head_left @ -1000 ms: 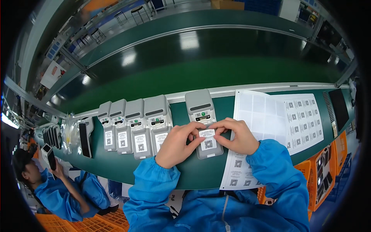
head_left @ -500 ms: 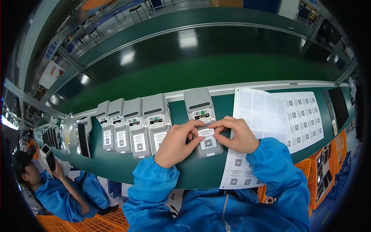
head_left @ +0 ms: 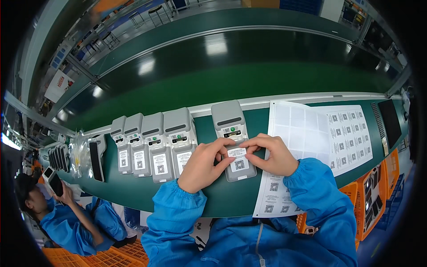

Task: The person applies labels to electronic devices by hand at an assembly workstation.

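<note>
A grey handheld payment terminal lies face down on the green bench in front of me. On its lower back half is a white printed label with a square code. My left hand pinches the label's left upper edge between thumb and forefinger. My right hand pinches the opposite edge, thumb and forefinger closed, with its wrist over the label sheet. Whether the label is fully stuck down cannot be told. To the left, several similar terminals stand in a row with labels on their backs.
White backing paper and another label sheet lie on the right. A black flat device is beyond them. Orange crates stand below right. At left, a co-worker holds a terminal near clear plastic bags.
My hands and the label have hardly moved. At the left, the co-worker's terminal has shifted slightly and turned in the hand.
</note>
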